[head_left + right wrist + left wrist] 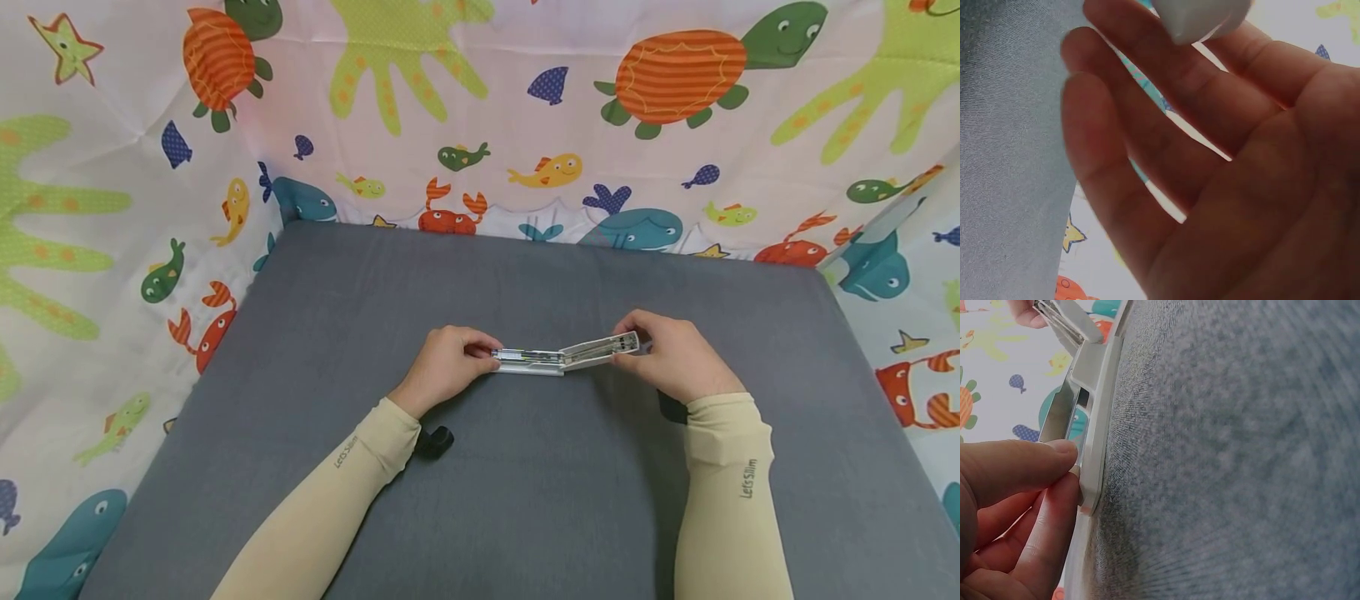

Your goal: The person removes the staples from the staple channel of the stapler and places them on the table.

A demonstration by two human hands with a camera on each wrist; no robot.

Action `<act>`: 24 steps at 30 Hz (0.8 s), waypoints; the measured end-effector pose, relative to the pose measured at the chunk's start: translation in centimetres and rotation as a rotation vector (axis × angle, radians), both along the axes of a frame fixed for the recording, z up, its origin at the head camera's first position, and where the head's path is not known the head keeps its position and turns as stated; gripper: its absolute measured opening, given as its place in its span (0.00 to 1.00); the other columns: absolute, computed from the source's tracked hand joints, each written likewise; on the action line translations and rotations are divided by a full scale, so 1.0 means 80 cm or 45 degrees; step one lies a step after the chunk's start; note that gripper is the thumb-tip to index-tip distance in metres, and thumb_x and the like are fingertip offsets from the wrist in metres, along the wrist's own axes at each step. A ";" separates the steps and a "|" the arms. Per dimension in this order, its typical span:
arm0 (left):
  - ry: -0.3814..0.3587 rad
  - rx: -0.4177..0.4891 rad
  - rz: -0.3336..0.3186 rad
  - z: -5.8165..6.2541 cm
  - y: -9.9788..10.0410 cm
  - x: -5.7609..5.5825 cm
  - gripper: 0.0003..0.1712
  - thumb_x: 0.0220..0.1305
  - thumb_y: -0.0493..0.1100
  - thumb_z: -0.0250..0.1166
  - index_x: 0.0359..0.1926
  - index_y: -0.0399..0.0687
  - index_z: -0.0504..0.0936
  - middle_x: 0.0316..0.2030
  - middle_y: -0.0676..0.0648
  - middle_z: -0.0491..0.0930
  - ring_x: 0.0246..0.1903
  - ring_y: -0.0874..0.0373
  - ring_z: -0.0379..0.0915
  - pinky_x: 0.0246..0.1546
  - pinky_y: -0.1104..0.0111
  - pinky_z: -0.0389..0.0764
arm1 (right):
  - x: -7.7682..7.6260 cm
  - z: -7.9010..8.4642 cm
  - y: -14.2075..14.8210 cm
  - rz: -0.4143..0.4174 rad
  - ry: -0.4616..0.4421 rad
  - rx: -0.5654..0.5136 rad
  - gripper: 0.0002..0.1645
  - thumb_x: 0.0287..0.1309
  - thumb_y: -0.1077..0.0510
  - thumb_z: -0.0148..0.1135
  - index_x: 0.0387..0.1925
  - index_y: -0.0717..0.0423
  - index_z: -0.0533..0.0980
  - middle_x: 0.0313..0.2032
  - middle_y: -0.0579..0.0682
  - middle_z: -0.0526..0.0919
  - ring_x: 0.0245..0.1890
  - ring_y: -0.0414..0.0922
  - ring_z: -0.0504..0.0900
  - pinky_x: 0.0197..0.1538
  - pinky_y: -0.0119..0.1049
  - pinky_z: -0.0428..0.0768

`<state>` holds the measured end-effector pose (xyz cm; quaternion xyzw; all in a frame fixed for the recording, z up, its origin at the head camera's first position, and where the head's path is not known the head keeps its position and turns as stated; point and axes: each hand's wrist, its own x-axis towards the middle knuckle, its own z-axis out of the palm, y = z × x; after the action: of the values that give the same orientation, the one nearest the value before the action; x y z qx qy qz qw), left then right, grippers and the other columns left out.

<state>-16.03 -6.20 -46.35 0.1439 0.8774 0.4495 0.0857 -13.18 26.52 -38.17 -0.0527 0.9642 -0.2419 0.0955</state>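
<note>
A white stapler [531,368] lies opened out on the grey surface, its top cover [596,353] swung back to the right and raised. My left hand [447,360] is at the left end, thumb and fingertips pinching beside the metal staple channel [1060,412]. In the left wrist view, the base [1096,437] runs along the cloth. My right hand [670,354] holds the free end of the cover between thumb and fingers. The right wrist view shows the cover's pale end [1200,17] at the fingers, with the other fingers loosely extended.
Grey cloth [525,500] covers the flat work surface. A white curtain [510,100] printed with sea animals stands along the back and both sides. Dark wrist camera mounts show under the left wrist [435,442] and the right wrist [671,407].
</note>
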 end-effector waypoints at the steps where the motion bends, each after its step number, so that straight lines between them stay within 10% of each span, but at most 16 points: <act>1: 0.000 0.001 0.000 0.000 0.000 0.000 0.11 0.66 0.42 0.79 0.48 0.53 0.94 0.37 0.55 0.91 0.35 0.65 0.85 0.39 0.68 0.86 | 0.000 -0.001 0.000 -0.001 -0.009 0.005 0.15 0.65 0.52 0.72 0.51 0.50 0.83 0.39 0.52 0.87 0.40 0.52 0.80 0.37 0.40 0.76; 18: -0.031 0.012 0.019 -0.005 -0.002 0.001 0.10 0.66 0.42 0.79 0.48 0.54 0.94 0.36 0.56 0.91 0.35 0.65 0.85 0.39 0.68 0.86 | -0.007 -0.015 -0.001 -0.015 -0.118 0.047 0.17 0.65 0.55 0.71 0.52 0.56 0.83 0.43 0.57 0.88 0.40 0.53 0.80 0.38 0.44 0.78; 24: -0.029 0.023 0.015 -0.004 0.000 -0.001 0.10 0.66 0.43 0.79 0.48 0.55 0.94 0.36 0.56 0.91 0.35 0.64 0.85 0.38 0.67 0.87 | -0.007 -0.008 -0.020 -0.013 0.052 0.031 0.25 0.68 0.52 0.70 0.60 0.60 0.83 0.59 0.64 0.86 0.60 0.63 0.81 0.62 0.66 0.81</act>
<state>-16.08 -6.22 -46.67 0.1343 0.8732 0.4594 0.0919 -13.75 24.91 -38.79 -0.0514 0.9690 -0.2295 0.0753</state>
